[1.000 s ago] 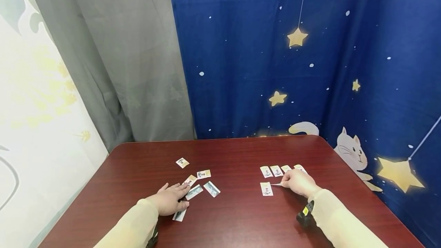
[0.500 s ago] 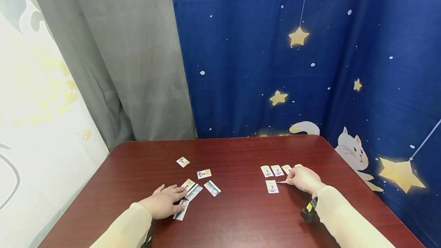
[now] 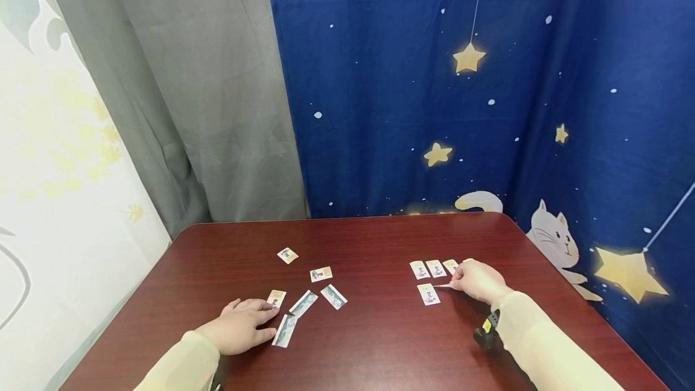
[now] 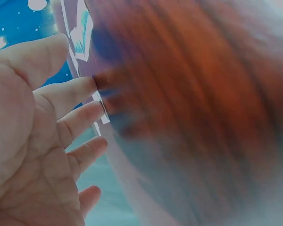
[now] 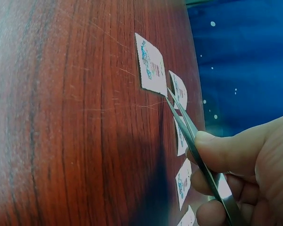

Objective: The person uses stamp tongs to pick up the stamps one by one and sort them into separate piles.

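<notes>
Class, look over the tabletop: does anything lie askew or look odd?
The pale, rectangular, paper-like printed cards at left lie scattered at mixed angles, odd beside the neat row of white rectangular cards at right. No spill or damage shows.

One left hand (image 3: 242,326) and one right hand (image 3: 480,283) show, with one pair of tweezers (image 5: 207,172) in the right hand. Six small cards (image 3: 333,297) lie near the left hand: three picture cards (image 3: 321,274), one at its fingertips and two farther beyond, and three striped cards (image 3: 303,303) to its right. Five more printed cards (image 5: 151,66) lie near the right hand: one to its left, at the tweezer tips, and four in a row just beyond it. Under both hands is one table (image 3: 369,343); beyond them hang one grey curtain (image 3: 233,107) and one blue curtain (image 3: 380,89)
</notes>
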A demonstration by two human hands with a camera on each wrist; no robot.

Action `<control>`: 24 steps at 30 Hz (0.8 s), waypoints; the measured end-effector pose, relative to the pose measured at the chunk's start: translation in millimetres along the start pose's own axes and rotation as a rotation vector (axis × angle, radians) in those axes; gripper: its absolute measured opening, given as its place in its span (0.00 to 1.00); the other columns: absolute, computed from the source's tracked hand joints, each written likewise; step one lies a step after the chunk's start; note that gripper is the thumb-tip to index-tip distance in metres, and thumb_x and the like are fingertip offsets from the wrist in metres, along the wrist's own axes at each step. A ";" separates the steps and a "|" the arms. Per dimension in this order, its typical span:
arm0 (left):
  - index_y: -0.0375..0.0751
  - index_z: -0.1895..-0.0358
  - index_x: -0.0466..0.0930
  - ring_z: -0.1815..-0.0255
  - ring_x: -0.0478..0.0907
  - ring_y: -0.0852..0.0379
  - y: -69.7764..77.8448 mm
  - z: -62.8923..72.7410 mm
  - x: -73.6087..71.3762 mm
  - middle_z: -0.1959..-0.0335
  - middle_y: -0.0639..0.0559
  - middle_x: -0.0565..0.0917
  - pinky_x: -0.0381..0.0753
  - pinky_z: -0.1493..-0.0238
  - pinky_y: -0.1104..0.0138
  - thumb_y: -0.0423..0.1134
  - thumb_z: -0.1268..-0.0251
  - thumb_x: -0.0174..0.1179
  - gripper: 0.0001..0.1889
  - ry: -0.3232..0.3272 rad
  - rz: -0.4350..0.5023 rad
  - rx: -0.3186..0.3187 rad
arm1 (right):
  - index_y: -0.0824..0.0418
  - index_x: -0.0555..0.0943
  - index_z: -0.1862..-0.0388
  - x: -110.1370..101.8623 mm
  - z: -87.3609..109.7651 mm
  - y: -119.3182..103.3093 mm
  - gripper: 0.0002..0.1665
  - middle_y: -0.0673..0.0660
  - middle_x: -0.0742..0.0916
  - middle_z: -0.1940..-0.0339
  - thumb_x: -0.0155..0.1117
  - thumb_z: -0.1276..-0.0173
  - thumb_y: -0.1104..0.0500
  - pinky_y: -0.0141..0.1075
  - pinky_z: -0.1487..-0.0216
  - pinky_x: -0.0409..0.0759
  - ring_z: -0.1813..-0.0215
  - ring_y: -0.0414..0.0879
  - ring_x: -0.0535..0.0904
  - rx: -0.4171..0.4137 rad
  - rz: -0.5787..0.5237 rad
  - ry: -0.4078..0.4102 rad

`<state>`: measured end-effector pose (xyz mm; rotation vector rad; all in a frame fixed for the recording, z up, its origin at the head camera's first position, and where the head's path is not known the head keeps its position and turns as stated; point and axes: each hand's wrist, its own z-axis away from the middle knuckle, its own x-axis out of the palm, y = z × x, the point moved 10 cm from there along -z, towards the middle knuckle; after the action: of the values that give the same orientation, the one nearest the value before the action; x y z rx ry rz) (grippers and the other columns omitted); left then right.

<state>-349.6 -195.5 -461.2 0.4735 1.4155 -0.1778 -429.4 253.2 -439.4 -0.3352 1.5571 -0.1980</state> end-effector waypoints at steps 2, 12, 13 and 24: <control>0.43 0.40 0.79 0.36 0.67 0.44 -3.8 3.6 0.5 0.42 0.48 0.75 0.53 0.36 0.36 0.54 0.36 0.59 0.26 -0.001 0.010 -0.013 | 0.51 0.82 0.79 -0.2 0.0 0.7 0.07 0.49 0.82 0.72 0.71 0.45 0.55 0.42 0.68 0.71 0.71 0.44 0.73 0.003 0.004 -0.001; 0.42 0.42 0.81 0.39 0.69 0.44 -6.2 26.9 -1.1 0.46 0.51 0.76 0.56 0.40 0.35 0.56 0.37 0.59 0.26 0.067 0.012 -0.004 | 0.52 0.82 0.77 -2.5 2.6 3.4 0.07 0.48 0.81 0.70 0.72 0.44 0.54 0.43 0.67 0.72 0.69 0.44 0.73 -0.004 0.019 -0.003; 0.42 0.43 0.81 0.39 0.69 0.45 -5.3 30.3 -0.7 0.47 0.51 0.76 0.56 0.40 0.35 0.56 0.37 0.59 0.26 0.069 0.008 0.000 | 0.52 0.82 0.77 -2.1 3.1 4.2 0.07 0.48 0.81 0.70 0.71 0.44 0.54 0.43 0.67 0.72 0.68 0.44 0.73 -0.002 0.017 -0.008; 0.45 0.46 0.84 0.52 0.76 0.62 23.6 67.9 10.6 0.56 0.60 0.77 0.66 0.53 0.35 0.57 0.34 0.55 0.23 0.007 -0.058 0.206 | 0.53 0.82 0.77 -0.6 10.6 13.3 0.07 0.48 0.82 0.75 0.70 0.42 0.55 0.42 0.68 0.70 0.72 0.44 0.72 0.030 -0.013 -0.020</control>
<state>-277.2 -201.1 -461.1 0.6026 1.4251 -0.3720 -420.0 266.7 -443.4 -0.3227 1.5315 -0.2268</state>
